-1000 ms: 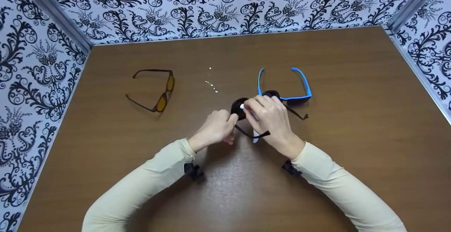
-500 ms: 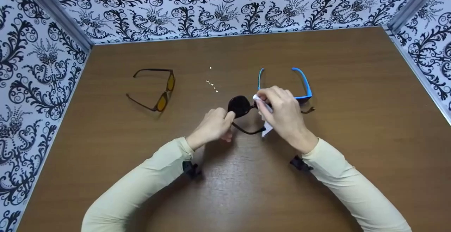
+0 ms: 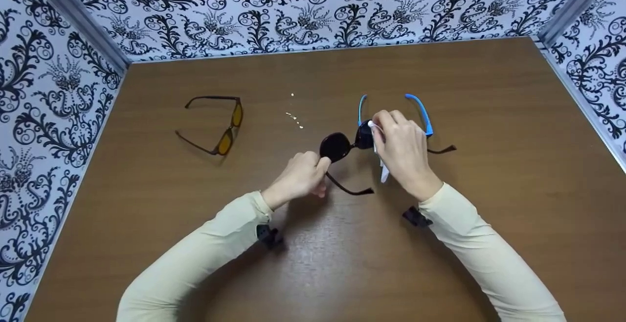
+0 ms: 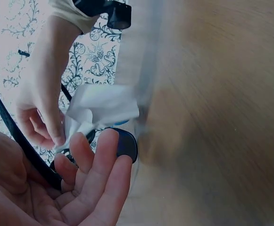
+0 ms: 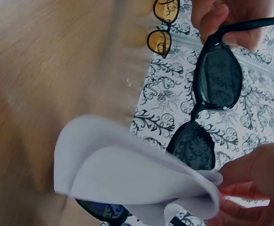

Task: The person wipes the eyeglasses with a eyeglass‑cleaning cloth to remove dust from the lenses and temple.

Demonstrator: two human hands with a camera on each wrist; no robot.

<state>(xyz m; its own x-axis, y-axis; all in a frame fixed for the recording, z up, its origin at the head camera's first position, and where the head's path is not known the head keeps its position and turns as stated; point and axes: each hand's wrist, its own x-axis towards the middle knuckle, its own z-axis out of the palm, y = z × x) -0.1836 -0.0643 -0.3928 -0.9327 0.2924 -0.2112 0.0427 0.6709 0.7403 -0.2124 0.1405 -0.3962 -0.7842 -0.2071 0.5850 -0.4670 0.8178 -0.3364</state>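
Black sunglasses (image 3: 335, 147), held between both hands above the worktop (image 3: 303, 273).
From afar, I see the left hand (image 3: 298, 177) pinching one end, the right hand (image 3: 405, 153) pinching cloth (image 5: 118, 174) at the other lens; heavy pressure could twist the glossy frame. The cloth looks smooth, white, folded. Beyond: blue-armed sunglasses (image 3: 425, 114), yellow-lensed glasses (image 3: 224, 143).

1. The head view looks forward and down from above, widest and farthest off, over the tabletop (image 3: 318, 273) to the patterned wall (image 3: 293, 9).
2. The left wrist view sits close by the left grip (image 3: 299, 177), facing the right grip (image 3: 403, 150), tabletop turned on edge.
3. The right wrist view, also sideways, faces the left grip past the near white cloth (image 5: 127, 174).
4. All three share both grips and the dark sunglasses (image 3: 335, 147).
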